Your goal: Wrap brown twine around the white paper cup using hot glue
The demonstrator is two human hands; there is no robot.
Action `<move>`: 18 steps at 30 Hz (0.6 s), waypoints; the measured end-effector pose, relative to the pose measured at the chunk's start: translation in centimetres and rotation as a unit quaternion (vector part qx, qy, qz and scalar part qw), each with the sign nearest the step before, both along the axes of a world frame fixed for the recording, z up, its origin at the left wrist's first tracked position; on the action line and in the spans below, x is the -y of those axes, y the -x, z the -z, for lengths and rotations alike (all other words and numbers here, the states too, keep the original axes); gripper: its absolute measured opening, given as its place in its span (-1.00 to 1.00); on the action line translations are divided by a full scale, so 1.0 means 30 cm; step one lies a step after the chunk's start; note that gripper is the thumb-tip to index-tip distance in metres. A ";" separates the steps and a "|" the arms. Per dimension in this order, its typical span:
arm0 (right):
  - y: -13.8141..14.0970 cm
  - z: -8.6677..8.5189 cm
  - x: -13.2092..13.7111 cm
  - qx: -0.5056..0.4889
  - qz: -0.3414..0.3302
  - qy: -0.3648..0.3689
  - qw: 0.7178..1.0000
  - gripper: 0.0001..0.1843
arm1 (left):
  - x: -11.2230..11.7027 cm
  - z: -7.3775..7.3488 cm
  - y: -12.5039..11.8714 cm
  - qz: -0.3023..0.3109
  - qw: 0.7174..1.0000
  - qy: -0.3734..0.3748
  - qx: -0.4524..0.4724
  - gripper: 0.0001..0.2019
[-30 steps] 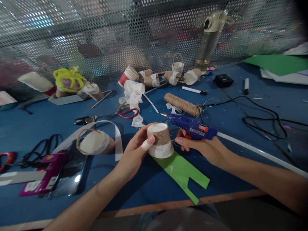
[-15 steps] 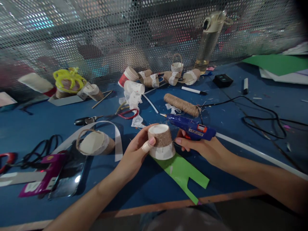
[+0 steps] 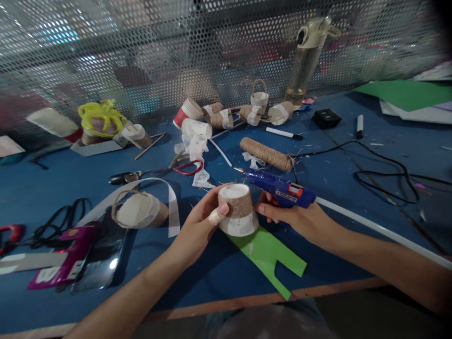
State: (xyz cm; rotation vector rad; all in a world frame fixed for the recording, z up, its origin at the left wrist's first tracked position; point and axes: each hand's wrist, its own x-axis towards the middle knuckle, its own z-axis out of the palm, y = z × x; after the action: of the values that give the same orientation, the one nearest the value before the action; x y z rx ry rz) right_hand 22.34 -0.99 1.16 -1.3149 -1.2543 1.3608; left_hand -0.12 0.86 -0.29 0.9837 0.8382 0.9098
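My left hand (image 3: pixel 205 214) is closed round a paper cup (image 3: pixel 238 225), held upside down with its white base up. Brown twine wraps the upper half of the cup; its lower part is white. In my right hand (image 3: pixel 293 214) is a blue hot glue gun (image 3: pixel 273 184), its metal nozzle pointing left above the cup and apart from it. A long white glue stick (image 3: pixel 374 227) runs out of the gun's rear along my forearm. The fingertips of my right hand are close to the cup's right side; whether they pinch the twine cannot be made out.
Green paper (image 3: pixel 264 249) lies beneath the cup. Beyond the gun is a twine roll (image 3: pixel 264 153); red-handled scissors (image 3: pixel 187 167) lie farther left. A twine-handled cup (image 3: pixel 141 210) sits beside a phone (image 3: pixel 102 256). At the back stands a water bottle (image 3: pixel 305 66), before a perforated metal screen (image 3: pixel 212 56).
Almost nothing differs. The cup and the glue gun have shifted very slightly, both still held in the same hands.
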 end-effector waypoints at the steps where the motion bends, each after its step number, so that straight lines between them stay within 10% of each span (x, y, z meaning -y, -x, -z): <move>1: 0.001 -0.002 0.000 -0.012 0.006 0.011 1.000 -0.69 | 0.000 -0.001 0.000 0.002 1.000 0.003 0.000 -0.62; 18: 0.027 -0.013 0.006 -0.059 0.010 0.064 0.996 -0.56 | 0.004 -0.025 -0.015 -0.007 0.996 0.084 -0.024 -0.47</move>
State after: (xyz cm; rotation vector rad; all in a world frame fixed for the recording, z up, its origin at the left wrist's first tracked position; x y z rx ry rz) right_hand 21.54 -1.16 1.56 -1.3082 -1.0878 1.5032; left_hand 0.34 0.75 0.46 0.8566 0.9487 0.8158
